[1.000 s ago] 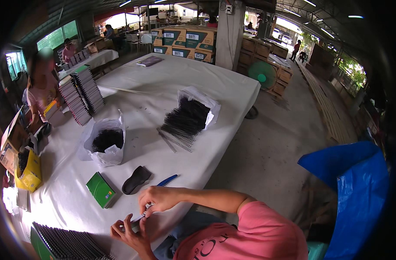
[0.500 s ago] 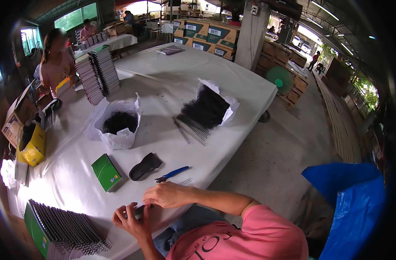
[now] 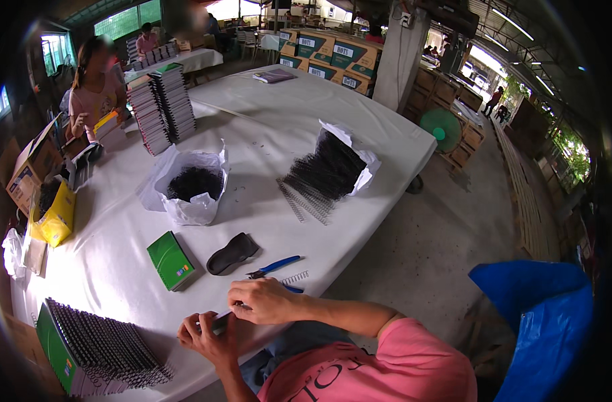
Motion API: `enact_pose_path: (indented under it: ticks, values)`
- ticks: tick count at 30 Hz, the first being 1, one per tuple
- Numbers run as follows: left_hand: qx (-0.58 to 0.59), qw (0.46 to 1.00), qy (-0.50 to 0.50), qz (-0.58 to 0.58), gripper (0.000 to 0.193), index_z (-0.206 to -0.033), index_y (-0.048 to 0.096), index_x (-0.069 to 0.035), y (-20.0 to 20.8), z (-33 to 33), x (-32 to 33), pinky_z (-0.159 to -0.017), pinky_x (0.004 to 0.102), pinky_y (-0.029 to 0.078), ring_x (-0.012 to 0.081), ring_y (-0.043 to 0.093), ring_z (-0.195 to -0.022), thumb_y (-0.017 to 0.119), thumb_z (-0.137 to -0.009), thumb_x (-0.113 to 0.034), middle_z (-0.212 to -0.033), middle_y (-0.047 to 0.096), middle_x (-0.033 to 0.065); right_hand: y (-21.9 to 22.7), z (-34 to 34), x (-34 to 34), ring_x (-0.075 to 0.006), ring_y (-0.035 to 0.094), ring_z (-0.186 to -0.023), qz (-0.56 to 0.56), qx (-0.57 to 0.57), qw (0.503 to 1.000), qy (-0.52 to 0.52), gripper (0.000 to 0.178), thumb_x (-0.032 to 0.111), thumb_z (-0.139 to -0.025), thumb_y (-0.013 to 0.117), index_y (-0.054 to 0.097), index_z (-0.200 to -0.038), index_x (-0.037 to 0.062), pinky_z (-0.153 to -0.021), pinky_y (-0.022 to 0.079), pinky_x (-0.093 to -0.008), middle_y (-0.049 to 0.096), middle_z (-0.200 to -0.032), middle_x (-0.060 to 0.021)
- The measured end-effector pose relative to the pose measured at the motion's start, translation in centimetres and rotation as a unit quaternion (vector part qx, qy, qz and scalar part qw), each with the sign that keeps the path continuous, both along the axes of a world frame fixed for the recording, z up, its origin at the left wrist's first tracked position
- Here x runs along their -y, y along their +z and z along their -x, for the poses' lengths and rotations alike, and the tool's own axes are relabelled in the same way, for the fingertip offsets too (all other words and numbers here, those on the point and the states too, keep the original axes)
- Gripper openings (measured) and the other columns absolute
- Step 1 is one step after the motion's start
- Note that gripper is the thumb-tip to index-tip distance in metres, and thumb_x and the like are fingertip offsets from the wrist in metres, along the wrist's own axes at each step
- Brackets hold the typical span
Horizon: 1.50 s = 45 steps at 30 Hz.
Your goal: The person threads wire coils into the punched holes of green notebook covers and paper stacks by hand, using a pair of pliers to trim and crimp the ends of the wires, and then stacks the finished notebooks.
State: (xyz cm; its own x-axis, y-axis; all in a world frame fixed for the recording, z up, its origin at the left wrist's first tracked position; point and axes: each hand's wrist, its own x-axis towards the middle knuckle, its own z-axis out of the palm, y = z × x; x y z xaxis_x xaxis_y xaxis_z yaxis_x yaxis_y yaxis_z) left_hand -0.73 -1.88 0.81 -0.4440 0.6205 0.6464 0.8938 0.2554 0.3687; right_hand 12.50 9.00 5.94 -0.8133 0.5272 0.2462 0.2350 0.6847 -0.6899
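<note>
A: What is the biggest thing here?

B: A long counter (image 3: 265, 114) under a white cloth. At its near left corner lies a row of green-covered notebooks with black spiral bindings (image 3: 98, 345), and at the far left stand tall stacks of more notebooks (image 3: 162, 107).

A: And in the middle?

B: Two opened white plastic bags: one holds a dark heap of black wire coils (image 3: 195, 184), the other spills long black spiral binding wires (image 3: 326, 171) onto the cloth. Nearer lie a single small green notebook (image 3: 170, 260), a flat black oval pouch (image 3: 232, 253), blue-handled pliers (image 3: 274, 266) and a short loose silver wire coil (image 3: 295, 277).

A: The hands?

B: At the near edge, the left hand (image 3: 209, 337) has its fingers curled round one end of a small thin notebook (image 3: 220, 323). The right hand (image 3: 265, 301) is closed over the other end from above, fingers bent. The notebook sits between them, mostly hidden, just over the counter edge.
</note>
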Motion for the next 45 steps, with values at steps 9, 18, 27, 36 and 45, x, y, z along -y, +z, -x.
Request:
enact_pose_path:
  ticks: [9, 18, 27, 36, 45]
  values:
    - [0.008, 0.998, -0.054, 0.011, 0.048, -0.096, 0.067, -0.016, 0.8, 1.5, 1.1, -0.083, 0.0421, 0.034, 0.0266, 0.046, -0.087, 0.08, -0.059, -0.044, -0.084, 0.051, 0.0058, -4.2, 0.1, -11.9, -0.0376, 0.039, -0.118, -0.131, 0.207, 0.969, -0.027, 0.06, 0.027, -0.067, 0.069, 0.05, -0.123, 0.0208, -0.091, 0.033, -0.0604, 0.044, -0.127, -0.0099]
    - [0.026, 0.999, -0.016, -0.028, 0.047, -0.072, 0.058, -0.013, 0.7, 0.7, 0.9, -0.09, 0.0504, 0.026, 0.0287, 0.041, -0.1, 0.079, -0.057, -0.051, -0.091, 0.048, 0.0048, -3.9, 2.1, -10.5, -0.0214, 0.061, -0.085, -0.027, -0.036, 0.999, 0.023, 0.027, -0.002, -0.07, 0.063, 0.066, -0.097, 0.0045, -0.077, 0.048, -0.0332, 0.064, -0.093, -0.0067]
    - [0.051, 0.997, -0.053, -0.031, 0.048, -0.067, 0.056, -0.01, 0.6, 1.2, 0.4, -0.087, 0.0426, 0.032, 0.0297, 0.039, -0.099, 0.079, -0.054, -0.05, -0.096, 0.05, 0.0055, -0.7, 2.0, -8.5, -0.0182, 0.066, -0.082, 0.194, -0.073, 0.956, 0.205, 0.031, -0.016, -0.058, 0.067, 0.072, -0.084, 0.0005, -0.076, 0.051, -0.0276, 0.069, -0.087, -0.0101]
    - [0.076, 0.995, -0.032, -0.05, 0.052, -0.072, 0.056, -0.011, 0.0, 1.1, -0.2, -0.09, 0.0501, 0.029, 0.0322, 0.038, -0.105, 0.079, -0.055, -0.054, -0.105, 0.045, 0.0086, 0.7, 1.8, -8.0, -0.0143, 0.065, -0.077, 0.337, -0.11, 0.873, 0.334, 0.024, -0.014, -0.065, 0.062, 0.07, -0.084, -0.0003, -0.073, 0.051, -0.0251, 0.07, -0.084, -0.0077]
    - [0.038, 0.997, 0.058, 0.017, 0.056, -0.084, 0.055, -0.011, 0.8, -0.7, -2.4, -0.09, 0.0579, 0.023, 0.0333, 0.035, -0.11, 0.078, -0.054, -0.052, -0.104, 0.045, 0.0084, -4.5, 1.8, -6.3, -0.0071, 0.059, -0.074, 0.48, -0.103, 0.868, 0.077, 0.023, -0.008, -0.077, 0.058, 0.066, -0.098, -0.0043, -0.068, 0.05, -0.0232, 0.066, -0.084, -0.0036]
